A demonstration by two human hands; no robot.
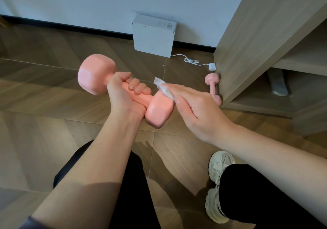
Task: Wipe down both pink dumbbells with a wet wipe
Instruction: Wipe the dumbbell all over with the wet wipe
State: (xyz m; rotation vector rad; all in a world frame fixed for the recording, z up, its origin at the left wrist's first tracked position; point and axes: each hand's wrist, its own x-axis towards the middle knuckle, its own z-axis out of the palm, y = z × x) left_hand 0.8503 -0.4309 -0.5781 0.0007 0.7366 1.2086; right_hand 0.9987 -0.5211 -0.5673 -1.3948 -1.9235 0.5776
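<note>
My left hand (pixel 123 94) grips the handle of a pink dumbbell (pixel 93 73) and holds it tilted above the floor. Its near head (pixel 159 112) points down to the right. My right hand (pixel 194 108) lies with straight fingers over that head and pinches a white wet wipe (pixel 163 87) between thumb and fingers, pressing it against the head's upper side. A second, smaller-looking pink dumbbell (pixel 213 87) lies on the floor against the corner of the wooden cabinet, right of my hands; my right hand hides part of its near head.
A wooden cabinet (pixel 256 43) with open shelves stands at the right. A white box (pixel 154 36) leans against the wall, with a white cable and plug (pixel 212 66) on the wooden floor. My legs and a white shoe (pixel 217 184) are below.
</note>
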